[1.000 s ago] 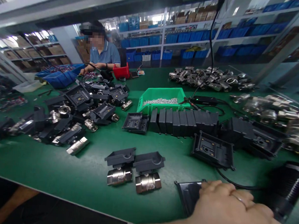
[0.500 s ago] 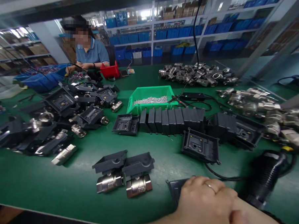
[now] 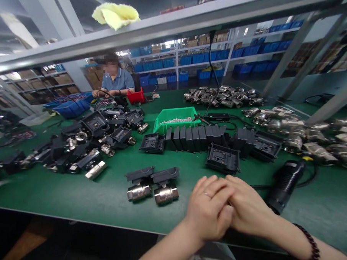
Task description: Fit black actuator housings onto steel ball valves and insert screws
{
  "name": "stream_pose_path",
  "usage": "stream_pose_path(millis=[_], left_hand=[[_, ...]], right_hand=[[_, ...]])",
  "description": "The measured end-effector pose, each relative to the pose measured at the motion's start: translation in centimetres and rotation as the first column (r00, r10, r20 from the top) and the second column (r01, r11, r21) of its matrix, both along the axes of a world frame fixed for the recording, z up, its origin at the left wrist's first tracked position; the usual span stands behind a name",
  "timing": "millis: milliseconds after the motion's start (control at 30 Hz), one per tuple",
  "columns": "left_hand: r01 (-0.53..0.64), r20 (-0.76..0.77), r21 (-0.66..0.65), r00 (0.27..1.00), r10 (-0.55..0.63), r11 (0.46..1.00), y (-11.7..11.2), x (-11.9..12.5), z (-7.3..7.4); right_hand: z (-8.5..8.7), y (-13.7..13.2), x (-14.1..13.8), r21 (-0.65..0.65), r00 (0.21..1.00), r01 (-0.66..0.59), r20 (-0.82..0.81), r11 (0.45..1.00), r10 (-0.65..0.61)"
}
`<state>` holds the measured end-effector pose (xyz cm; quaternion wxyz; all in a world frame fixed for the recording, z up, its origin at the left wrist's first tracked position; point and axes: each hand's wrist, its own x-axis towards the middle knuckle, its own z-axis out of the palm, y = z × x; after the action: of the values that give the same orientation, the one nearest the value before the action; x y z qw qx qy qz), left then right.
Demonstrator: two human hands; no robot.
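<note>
My left hand, with a ring on one finger, is closed and pressed against my right hand above the bench's front edge. The right hand's fingers are curled too, partly covered by the left. Whatever lies inside or under the hands is hidden. Just beyond them sits an open dark grey housing. To their left stand two metal ball valves, each topped by a grey housing. A black cylindrical tool with a cable lies right of my hands.
Behind, grey housings stand in a row before a green bin of small screws. Metal valves are heaped at the back and right. Assembled units pile up at left. A co-worker sits across the bench beside a red bin.
The view has tilted up and shifted. My hands now appear lower and together, with the right hand's fingers showing. The grey housing corner seen beside my left hand is now hidden.
</note>
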<state>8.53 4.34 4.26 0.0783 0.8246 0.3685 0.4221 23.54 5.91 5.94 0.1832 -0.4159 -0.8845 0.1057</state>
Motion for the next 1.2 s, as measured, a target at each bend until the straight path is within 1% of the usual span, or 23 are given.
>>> stream_pose_path(millis=[33, 67, 100, 133, 167, 200, 233, 267, 300, 333, 367, 433, 500, 567, 633, 767, 833, 933, 1100, 1200], left_hand=[[-0.115, -0.03, 0.023, 0.993, 0.116, 0.993, -0.1, -1.2, -0.2], [-0.246, -0.067, 0.044, 0.966, 0.248, 0.968, -0.1, -2.4, -0.4], [-0.372, -0.109, 0.065, 0.92, 0.377, 0.926, 0.0, -3.5, -0.6], [-0.481, -0.154, 0.083, 0.859, 0.488, 0.873, 0.1, -4.6, -0.7], [-0.562, -0.197, 0.095, 0.798, 0.569, 0.821, 0.3, -5.5, -0.8], [-0.616, -0.233, 0.102, 0.749, 0.62, 0.781, 0.5, -6.3, -0.9], [-0.645, -0.265, 0.1, 0.717, 0.645, 0.757, 0.7, -7.0, -1.0], [-0.66, -0.29, 0.092, 0.699, 0.654, 0.746, 0.9, -7.5, -1.1], [-0.666, -0.305, 0.08, 0.692, 0.654, 0.742, 1.0, -8.0, -1.1], [-0.668, -0.315, 0.065, 0.691, 0.65, 0.741, 1.1, -8.4, -1.2], [-0.668, -0.321, 0.049, 0.693, 0.645, 0.742, 1.2, -8.9, -1.3], [-0.654, -0.331, 0.027, 0.707, 0.624, 0.756, 1.3, -9.8, -1.5], [-0.623, -0.34, 0.017, 0.732, 0.59, 0.782, 1.5, -10.8, -1.6], [-0.579, -0.354, 0.008, 0.761, 0.544, 0.815, 1.6, -11.9, -1.7], [-0.539, -0.366, 0.002, 0.784, 0.502, 0.843, 1.6, -12.9, -1.6], [-0.489, -0.379, 0.012, 0.805, 0.457, 0.872, 1.5, -14.2, -1.4], [-0.476, -0.372, 0.031, 0.811, 0.452, 0.879, 1.5, -14.5, -1.5], [-0.462, -0.347, 0.107, 0.813, 0.468, 0.881, 1.7, -14.7, -2.2], [-0.424, -0.253, 0.28, 0.833, 0.492, 0.861, 2.2, -15.2, -4.0], [-0.403, -0.207, 0.327, 0.852, 0.481, 0.855, 2.1, -15.3, -4.6]], right_hand=[[0.1, -0.2, 0.1, 0.004, 0.998, 0.044, -0.037, 0.999, -0.044], [0.0, -0.4, 0.2, -0.012, 0.988, 0.115, -0.103, 0.993, -0.115], [-0.2, -0.5, 0.3, -0.062, 0.96, 0.197, -0.19, 0.978, -0.206], [-0.5, -0.7, 0.2, -0.156, 0.906, 0.276, -0.288, 0.948, -0.311], [-1.1, -0.9, 0.0, -0.3, 0.82, 0.32, -0.388, 0.899, -0.422], [-1.8, -1.0, -0.3, -0.458, 0.717, 0.31, -0.463, 0.834, -0.521], [-2.5, -1.2, -0.8, -0.595, 0.617, 0.259, -0.504, 0.761, -0.604], [-3.3, -1.4, -1.5, -0.698, 0.535, 0.187, -0.518, 0.691, -0.668], [-4.1, -1.5, -2.2, -0.764, 0.477, 0.115, -0.518, 0.635, -0.71], [-4.8, -1.6, -2.9, -0.797, 0.444, 0.063, -0.516, 0.601, -0.732], [-5.4, -1.6, -3.6, -0.808, 0.436, 0.032, -0.519, 0.589, -0.735], [-6.2, -1.5, -5.0, -0.806, 0.441, -0.016, -0.537, 0.592, -0.719], [-6.7, -1.2, -6.2, -0.786, 0.448, -0.073, -0.576, 0.614, -0.683], [-7.0, -0.9, -7.2, -0.763, 0.48, -0.096, -0.599, 0.64, -0.641], [-7.3, -0.8, -7.9, -0.74, 0.531, -0.059, -0.592, 0.67, -0.607], [-7.4, -1.0, -8.2, -0.642, 0.627, 0.071, -0.567, 0.763, -0.535], [-7.3, -1.1, -8.1, -0.594, 0.669, 0.098, -0.555, 0.799, -0.494], [-6.9, -1.2, -7.9, -0.545, 0.724, 0.119, -0.525, 0.83, -0.448], [-6.2, -1.3, -7.5, -0.517, 0.756, 0.118, -0.507, 0.848, -0.414], [-5.8, -1.8, -6.5, -0.489, 0.776, 0.117, -0.498, 0.865, -0.386]])
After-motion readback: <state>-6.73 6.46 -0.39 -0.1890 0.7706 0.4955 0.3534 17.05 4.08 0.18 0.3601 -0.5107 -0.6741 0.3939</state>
